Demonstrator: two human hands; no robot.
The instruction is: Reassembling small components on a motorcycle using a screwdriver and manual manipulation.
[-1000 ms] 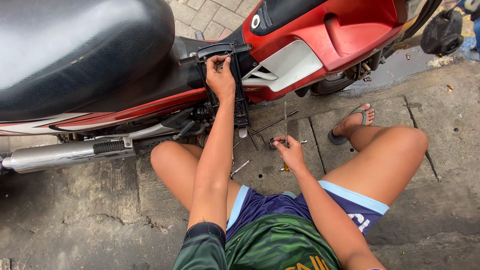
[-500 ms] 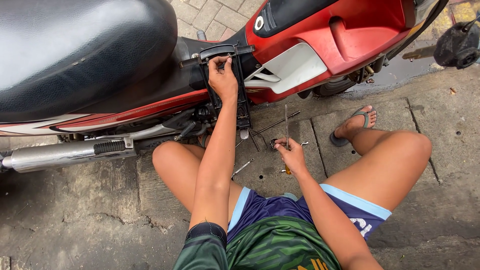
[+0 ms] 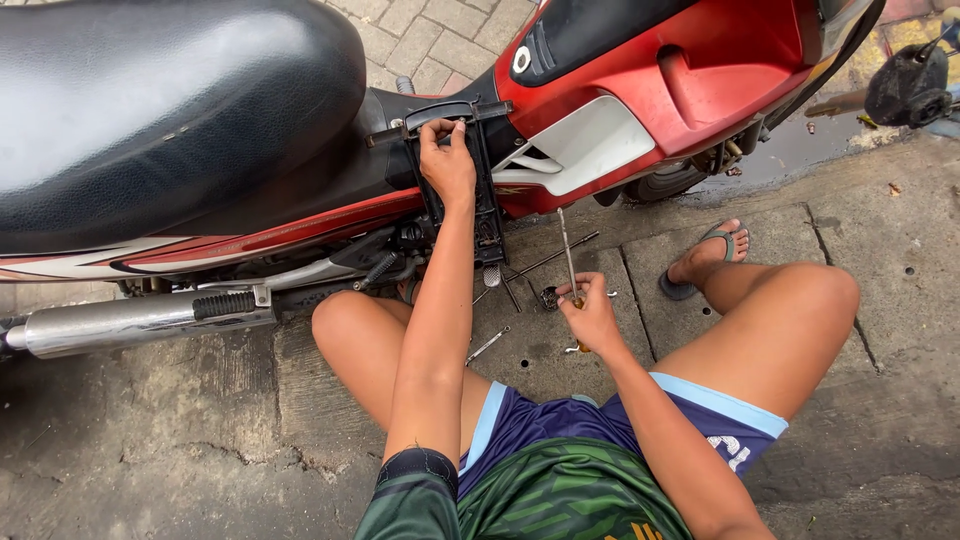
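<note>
Gripping the top of a long black plastic side panel (image 3: 487,200) on the red motorcycle (image 3: 690,70), the left hand (image 3: 447,165) clenches its upper end; the panel's long axis runs twelve to six. The right hand (image 3: 592,312) closes around a slim metal screwdriver (image 3: 567,250), shaft pointing to twelve. Loose metal rods (image 3: 545,262) lie on cracked grey concrete pavement (image 3: 180,440), outdoors beside brick paving (image 3: 430,40).
</note>
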